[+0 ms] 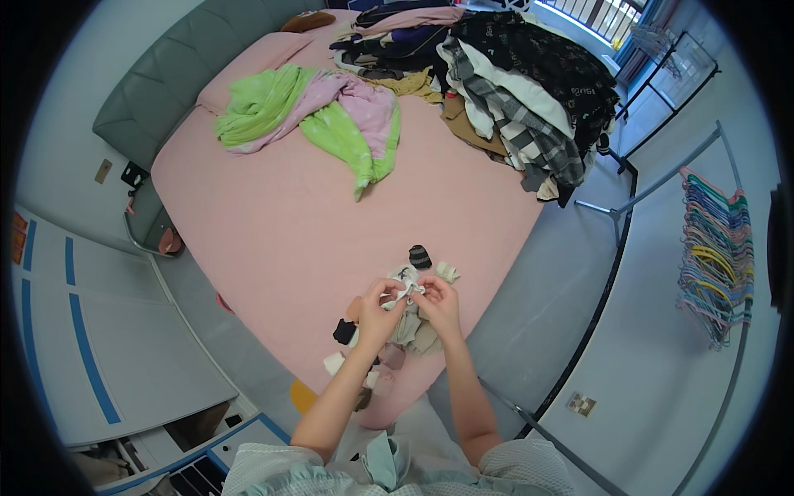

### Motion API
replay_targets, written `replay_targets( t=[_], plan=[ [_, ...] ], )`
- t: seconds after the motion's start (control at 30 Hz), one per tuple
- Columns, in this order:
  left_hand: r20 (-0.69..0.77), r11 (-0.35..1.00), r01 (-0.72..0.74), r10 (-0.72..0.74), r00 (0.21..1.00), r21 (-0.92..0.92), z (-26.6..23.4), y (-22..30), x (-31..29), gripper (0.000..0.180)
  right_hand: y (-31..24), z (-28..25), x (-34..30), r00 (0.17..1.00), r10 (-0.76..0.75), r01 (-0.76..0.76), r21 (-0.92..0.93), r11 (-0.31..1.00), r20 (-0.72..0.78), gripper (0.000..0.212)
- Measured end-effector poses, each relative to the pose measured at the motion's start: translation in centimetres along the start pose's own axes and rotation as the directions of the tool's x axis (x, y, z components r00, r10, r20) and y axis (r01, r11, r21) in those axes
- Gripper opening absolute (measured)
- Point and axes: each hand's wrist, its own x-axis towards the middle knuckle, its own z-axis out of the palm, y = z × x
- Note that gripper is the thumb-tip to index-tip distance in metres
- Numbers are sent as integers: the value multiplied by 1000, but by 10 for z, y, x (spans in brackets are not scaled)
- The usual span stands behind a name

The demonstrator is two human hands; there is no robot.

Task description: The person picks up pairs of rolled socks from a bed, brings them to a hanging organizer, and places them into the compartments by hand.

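Near the front corner of the bed, my left hand point(379, 306) and my right hand point(440, 307) pinch a small white sock point(408, 288) between their fingertips. Both hands are closed on it, close together. Just beyond them lie a dark striped rolled sock point(420, 256) and a cream folded sock point(447, 272). Beneath and between my wrists is a loose heap of beige-grey socks point(406, 327). By my left forearm are a black sock bundle point(344, 331), a white one point(333, 362) and a dusty pink one point(392, 356). My forearms partly hide several more small bundles.
The pink-sheeted bed point(289, 223) holds a green and pink blanket point(347, 124) and a large clothes pile point(529, 91) at the far right. A metal rack point(718, 140) with many coloured hangers point(718, 256) stands on the right. A white cabinet point(132, 331) is at left.
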Motion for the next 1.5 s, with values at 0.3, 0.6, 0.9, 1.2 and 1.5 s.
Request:
replay_targets(
  t=[0.3, 0.6, 0.9, 1.2, 1.5],
  plan=[
    [90, 995, -99, 99, 991, -3, -69, 57, -111, 35, -28, 64, -104, 997, -74, 72, -74, 995, -26, 17],
    [89, 935, -317, 306, 948, 157, -164, 74, -202, 66, -53, 130, -210, 993, 37, -39, 14, 999, 113, 17],
    [93, 923, -66, 109, 990, -378, -194, 63, -276, 53, -51, 169, -285, 977, 91, -82, -52, 995, 191, 14],
    [-147, 914, -87, 31, 989, -395, -198, 107, -335, 43, -73, 172, -312, 860, -70, 260, -317, 912, 505, 44],
    [-358, 965, -158, 75, 931, -208, -166, 115, -403, 39, -79, 162, -346, 686, 182, -8, -243, 970, 705, 45]
  ],
)
